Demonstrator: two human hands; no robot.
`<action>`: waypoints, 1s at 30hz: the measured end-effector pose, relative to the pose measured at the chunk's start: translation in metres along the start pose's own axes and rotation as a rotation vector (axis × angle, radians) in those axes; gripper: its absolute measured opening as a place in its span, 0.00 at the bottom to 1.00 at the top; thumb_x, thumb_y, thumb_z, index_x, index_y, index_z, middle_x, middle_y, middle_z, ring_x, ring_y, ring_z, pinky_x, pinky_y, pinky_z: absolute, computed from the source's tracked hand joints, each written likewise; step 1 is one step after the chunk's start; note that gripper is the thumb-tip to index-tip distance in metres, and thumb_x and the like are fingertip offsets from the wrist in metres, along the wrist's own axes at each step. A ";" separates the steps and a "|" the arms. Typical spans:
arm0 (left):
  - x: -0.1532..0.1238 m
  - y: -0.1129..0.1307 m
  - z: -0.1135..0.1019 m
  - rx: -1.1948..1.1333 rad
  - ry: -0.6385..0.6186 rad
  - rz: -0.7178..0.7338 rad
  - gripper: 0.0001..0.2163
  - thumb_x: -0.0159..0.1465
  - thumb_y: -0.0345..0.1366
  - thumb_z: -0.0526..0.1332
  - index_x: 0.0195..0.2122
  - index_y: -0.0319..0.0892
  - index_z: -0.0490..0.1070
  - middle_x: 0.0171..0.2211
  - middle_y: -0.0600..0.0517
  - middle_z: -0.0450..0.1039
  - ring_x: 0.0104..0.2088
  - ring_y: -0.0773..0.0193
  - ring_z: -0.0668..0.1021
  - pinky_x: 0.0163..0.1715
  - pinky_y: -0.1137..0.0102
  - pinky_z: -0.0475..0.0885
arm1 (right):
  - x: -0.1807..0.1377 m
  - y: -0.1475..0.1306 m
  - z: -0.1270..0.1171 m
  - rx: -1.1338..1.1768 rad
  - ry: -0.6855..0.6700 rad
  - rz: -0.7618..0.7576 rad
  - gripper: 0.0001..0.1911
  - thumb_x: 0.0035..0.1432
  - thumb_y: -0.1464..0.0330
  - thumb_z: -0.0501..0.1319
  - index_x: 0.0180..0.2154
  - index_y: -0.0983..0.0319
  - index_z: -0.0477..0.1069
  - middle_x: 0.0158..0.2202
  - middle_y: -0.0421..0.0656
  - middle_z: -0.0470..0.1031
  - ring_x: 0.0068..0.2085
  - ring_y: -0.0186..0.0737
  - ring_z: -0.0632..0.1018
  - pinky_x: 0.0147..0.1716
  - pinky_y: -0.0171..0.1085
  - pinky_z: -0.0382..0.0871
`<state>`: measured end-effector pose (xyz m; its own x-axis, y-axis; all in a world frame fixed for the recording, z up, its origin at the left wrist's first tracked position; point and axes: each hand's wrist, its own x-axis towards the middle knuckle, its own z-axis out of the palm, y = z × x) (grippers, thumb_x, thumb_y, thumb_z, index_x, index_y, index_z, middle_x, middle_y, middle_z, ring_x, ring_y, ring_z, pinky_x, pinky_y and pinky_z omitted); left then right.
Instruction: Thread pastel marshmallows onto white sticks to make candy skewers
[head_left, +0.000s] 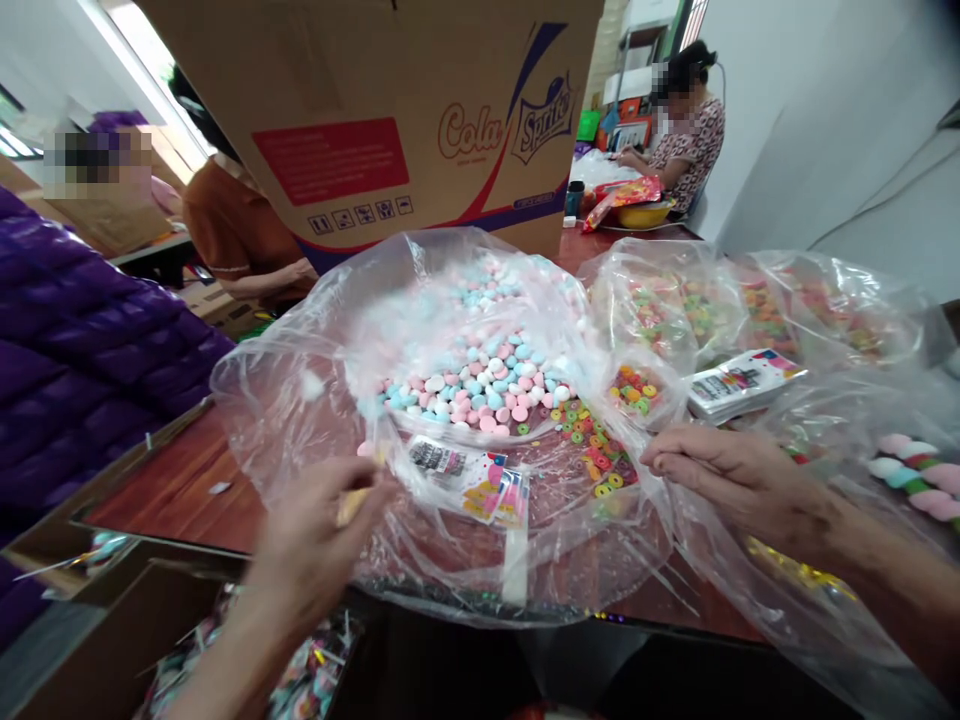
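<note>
Clear, crinkled, glossy plastic bag [442, 555]

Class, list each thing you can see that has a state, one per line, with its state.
Left hand: fingers curled, blurred; grip unclear
Right hand: fingertips pinched on clear plastic
Clear plastic: spread wide, crumpled
Round sweets: unwrapped, heaped
Ring sweets: loose, beside the round sweets
Printed cards: overlapping
Card stack: piled up
Cola carton: upright
Lower box: open, holding wrapped sweets
</note>
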<state>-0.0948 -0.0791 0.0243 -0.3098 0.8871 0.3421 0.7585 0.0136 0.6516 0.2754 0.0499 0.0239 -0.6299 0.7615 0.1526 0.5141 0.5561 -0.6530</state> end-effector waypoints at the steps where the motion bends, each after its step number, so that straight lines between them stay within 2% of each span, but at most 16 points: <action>1: 0.011 -0.001 0.019 0.125 -0.127 0.086 0.08 0.57 0.43 0.67 0.33 0.45 0.75 0.33 0.50 0.77 0.36 0.54 0.76 0.40 0.63 0.68 | 0.000 -0.002 0.001 0.001 -0.002 -0.004 0.16 0.66 0.61 0.51 0.33 0.57 0.75 0.32 0.42 0.77 0.33 0.39 0.76 0.33 0.36 0.68; 2: 0.020 -0.001 0.037 0.218 -0.214 0.159 0.08 0.60 0.43 0.64 0.33 0.45 0.74 0.34 0.49 0.76 0.37 0.54 0.76 0.39 0.63 0.67 | -0.001 -0.004 0.002 -0.001 0.002 -0.006 0.16 0.66 0.61 0.51 0.34 0.57 0.75 0.32 0.42 0.77 0.34 0.39 0.76 0.33 0.36 0.68; 4: 0.034 -0.002 0.067 0.398 -0.357 0.213 0.09 0.62 0.43 0.62 0.30 0.43 0.72 0.31 0.49 0.75 0.36 0.54 0.74 0.38 0.64 0.66 | -0.004 -0.005 0.004 -0.015 0.019 -0.009 0.15 0.66 0.61 0.52 0.35 0.57 0.75 0.34 0.42 0.77 0.35 0.39 0.76 0.34 0.36 0.68; 7: 0.043 -0.006 0.089 0.499 -0.428 0.265 0.09 0.63 0.41 0.60 0.29 0.42 0.69 0.29 0.48 0.73 0.33 0.54 0.73 0.36 0.64 0.65 | -0.009 -0.004 0.007 -0.027 0.018 0.003 0.15 0.66 0.61 0.51 0.34 0.57 0.75 0.34 0.43 0.77 0.35 0.40 0.76 0.35 0.37 0.68; 15: 0.047 -0.019 0.093 0.485 -0.492 0.314 0.09 0.66 0.33 0.52 0.29 0.43 0.67 0.33 0.46 0.74 0.36 0.55 0.72 0.41 0.61 0.65 | -0.006 -0.004 0.016 0.004 -0.030 -0.024 0.15 0.68 0.63 0.49 0.36 0.58 0.73 0.36 0.43 0.75 0.37 0.39 0.75 0.38 0.37 0.68; 18: 0.045 -0.016 0.092 0.477 -0.488 0.294 0.10 0.67 0.34 0.51 0.29 0.43 0.66 0.32 0.47 0.73 0.35 0.56 0.72 0.40 0.62 0.66 | -0.004 -0.009 0.017 0.011 -0.059 -0.039 0.15 0.68 0.64 0.49 0.38 0.59 0.72 0.36 0.43 0.75 0.38 0.39 0.75 0.39 0.37 0.67; 23: 0.043 -0.014 0.090 0.465 -0.429 0.269 0.10 0.65 0.41 0.56 0.29 0.42 0.65 0.30 0.48 0.71 0.32 0.56 0.72 0.34 0.64 0.66 | -0.004 -0.012 0.019 -0.008 -0.112 -0.037 0.15 0.69 0.63 0.48 0.38 0.59 0.71 0.36 0.43 0.74 0.38 0.38 0.74 0.39 0.37 0.66; 27: 0.046 -0.022 0.095 0.458 -0.450 0.319 0.09 0.67 0.33 0.52 0.28 0.42 0.66 0.31 0.48 0.72 0.35 0.57 0.72 0.39 0.64 0.66 | -0.002 -0.010 0.024 -0.009 -0.123 -0.075 0.15 0.69 0.64 0.47 0.39 0.59 0.71 0.37 0.43 0.74 0.38 0.38 0.74 0.40 0.37 0.66; 30: 0.046 -0.020 0.095 0.452 -0.443 0.338 0.10 0.67 0.31 0.51 0.29 0.43 0.66 0.31 0.49 0.72 0.34 0.58 0.73 0.39 0.65 0.66 | 0.002 -0.013 0.027 0.012 -0.090 -0.096 0.14 0.69 0.65 0.48 0.38 0.60 0.71 0.36 0.43 0.75 0.38 0.38 0.74 0.40 0.37 0.66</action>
<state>-0.0695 0.0048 -0.0372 0.1730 0.9792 0.1061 0.9649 -0.1901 0.1814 0.2514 0.0356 0.0125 -0.7261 0.6715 0.1479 0.4421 0.6207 -0.6475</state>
